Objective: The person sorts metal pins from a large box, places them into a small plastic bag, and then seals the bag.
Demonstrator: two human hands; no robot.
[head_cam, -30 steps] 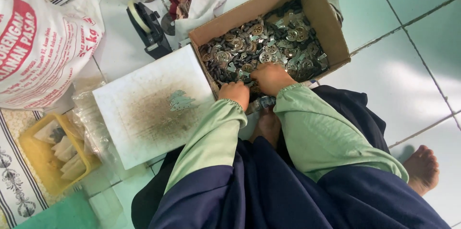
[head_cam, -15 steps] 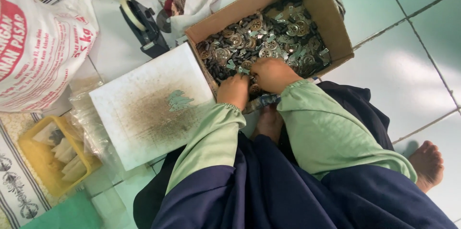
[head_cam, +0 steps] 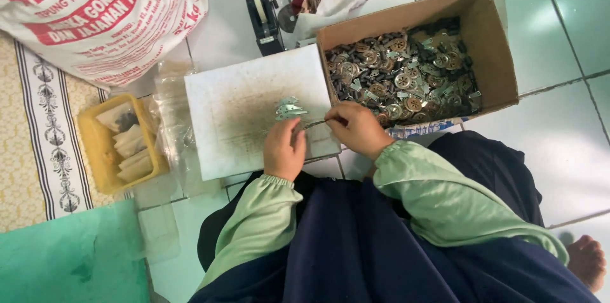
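Green floor tiles (head_cam: pixel 565 150) carry our white board (head_cam: pixel 248 106); our left hand (head_cam: pixel 284 150) and right hand (head_cam: pixel 356 128) pinch one thin metal piece (head_cam: pixel 316 124) over it (cardboard box (head_cam: pixel 492 36) of parts beside, within easy reach).

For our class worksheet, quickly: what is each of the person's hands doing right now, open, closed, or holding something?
Left hand: fingers curled, resting on the white board beside the small metal pieces; grip unclear.
Right hand: closed, pinching a thin metal piece.
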